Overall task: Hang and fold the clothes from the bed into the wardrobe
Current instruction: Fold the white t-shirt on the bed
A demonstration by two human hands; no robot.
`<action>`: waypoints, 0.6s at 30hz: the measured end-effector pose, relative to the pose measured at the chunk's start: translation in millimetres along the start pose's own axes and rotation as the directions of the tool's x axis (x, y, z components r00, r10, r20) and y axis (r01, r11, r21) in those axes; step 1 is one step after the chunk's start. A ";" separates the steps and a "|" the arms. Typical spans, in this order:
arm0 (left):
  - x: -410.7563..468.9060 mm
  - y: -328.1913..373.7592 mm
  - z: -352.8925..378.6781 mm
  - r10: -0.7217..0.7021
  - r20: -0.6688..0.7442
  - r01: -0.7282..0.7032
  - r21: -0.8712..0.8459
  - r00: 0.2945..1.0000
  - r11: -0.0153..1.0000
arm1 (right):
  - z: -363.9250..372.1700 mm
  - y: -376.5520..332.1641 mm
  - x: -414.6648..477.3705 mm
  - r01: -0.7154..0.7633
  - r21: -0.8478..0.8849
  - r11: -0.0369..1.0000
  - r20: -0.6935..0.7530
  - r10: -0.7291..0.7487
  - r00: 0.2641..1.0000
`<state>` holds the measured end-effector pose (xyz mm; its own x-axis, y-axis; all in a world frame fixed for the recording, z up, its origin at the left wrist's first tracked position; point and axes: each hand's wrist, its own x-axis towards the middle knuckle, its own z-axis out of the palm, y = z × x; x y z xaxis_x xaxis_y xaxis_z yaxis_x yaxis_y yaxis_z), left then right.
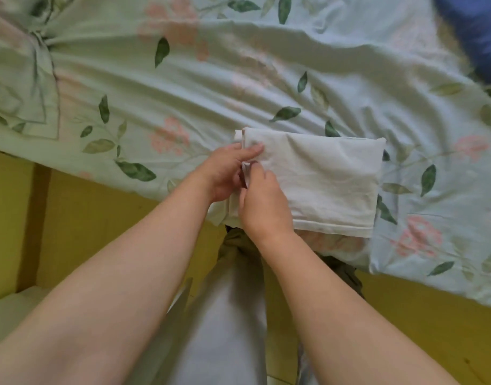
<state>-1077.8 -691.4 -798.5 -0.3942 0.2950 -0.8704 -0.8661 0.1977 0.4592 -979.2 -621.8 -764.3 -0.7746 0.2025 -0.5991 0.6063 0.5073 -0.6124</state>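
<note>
A white garment (327, 176) lies folded into a rectangle near the front edge of the bed (183, 87), which has a pale green sheet printed with leaves and pink flowers. My left hand (225, 170) holds the garment's left edge, thumb and fingers pinching the layers. My right hand (263, 201) rests right beside it and pinches the same left edge from above. Both hands touch each other over the fold. The wardrobe is out of view.
A dark blue cloth (477, 29) lies at the bed's far right corner. The yellow bed frame (100, 218) runs along the front below the sheet. My own legs in pale trousers (225, 315) stand against the frame.
</note>
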 end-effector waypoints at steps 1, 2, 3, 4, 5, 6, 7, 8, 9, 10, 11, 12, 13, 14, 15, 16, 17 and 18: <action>1.9 -2.0 -0.5 0.037 -0.015 -0.036 0.040 0.999 0.999 | 5.2 1.5 1.5 -0.002 0.010 1.000 -0.010 0.002 1.000; 4.2 -5.0 -1.9 0.060 -0.049 -0.056 0.082 0.997 0.995 | 9.0 2.7 1.9 -0.002 0.023 1.000 -0.013 0.002 1.000; 4.2 -6.8 -4.2 0.064 -0.085 -0.056 0.091 0.994 0.994 | 12.0 3.8 1.4 0.003 0.034 0.999 -0.012 -0.002 1.000; 7.3 -10.0 -8.2 0.050 -0.093 -0.043 0.073 0.994 0.996 | 14.8 4.8 0.5 0.013 0.038 0.999 -0.011 -0.013 1.000; 8.6 -12.7 -11.2 0.043 -0.096 -0.038 0.057 0.994 0.998 | 16.8 5.4 -0.6 0.025 0.036 0.999 -0.011 -0.025 1.000; 9.2 -15.5 -13.3 0.055 -0.098 -0.050 0.052 0.994 0.997 | 19.1 5.7 -1.7 0.032 0.032 0.999 -0.009 -0.032 0.999; 8.3 -17.0 -14.5 0.072 -0.107 -0.067 0.052 0.992 0.996 | 21.1 4.9 -3.3 0.038 0.030 0.999 -0.010 -0.037 0.999; 9.2 -19.4 -15.9 0.082 -0.128 -0.077 0.047 0.988 0.996 | 23.6 3.8 -5.3 0.043 0.031 0.999 -0.011 -0.043 0.999; 11.0 -20.6 -17.1 0.097 -0.151 -0.091 0.046 0.984 0.995 | 26.1 2.3 -7.1 0.056 0.036 0.998 -0.012 -0.055 0.998; 11.6 -20.6 -17.0 0.115 -0.172 -0.107 0.056 0.978 0.993 | 29.0 1.3 -8.4 0.070 0.044 0.997 -0.009 -0.070 0.998; 12.2 -19.8 -16.5 0.130 -0.191 -0.118 0.074 0.973 0.990 | 31.3 0.5 -9.6 0.080 0.054 0.995 0.000 -0.080 0.997; 13.2 -18.4 -15.5 0.145 -0.209 -0.126 0.099 0.967 0.987 | 33.4 0.6 -10.2 0.085 0.063 0.994 0.014 -0.086 0.996; 15.0 -17.6 -15.0 0.160 -0.229 -0.133 0.127 0.960 0.983 | 34.1 0.9 -11.2 0.091 0.070 0.993 0.029 -0.094 0.995; 15.7 -17.3 -14.0 0.181 -0.250 -0.144 0.158 0.951 0.977 | 33.7 2.2 -12.4 0.101 0.074 0.992 0.036 -0.104 0.994; 15.6 -17.6 -13.3 0.206 -0.273 -0.155 0.194 0.940 0.969 | 31.7 3.7 -13.8 0.112 0.082 0.990 0.027 -0.115 0.993; 15.7 -18.4 -13.1 0.240 -0.296 -0.170 0.241 0.925 0.955 | 28.1 5.4 -15.1 0.121 0.088 0.989 0.008 -0.122 0.993; 15.2 -19.5 -12.1 0.284 -0.320 -0.190 0.296 0.904 0.936 | 23.2 8.4 -15.7 0.126 0.090 0.988 -0.021 -0.125 0.992; 14.2 -20.8 -10.6 0.329 -0.346 -0.202 0.357 0.878 0.912 | 17.0 12.8 -15.9 0.136 0.092 0.986 -0.067 -0.130 0.989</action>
<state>-1068.6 -701.2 -822.3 -0.7380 0.0007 -0.6748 -0.6009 0.4543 0.6577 -956.0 -632.8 -771.4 -0.8574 0.1906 -0.4780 0.5090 0.4508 -0.7333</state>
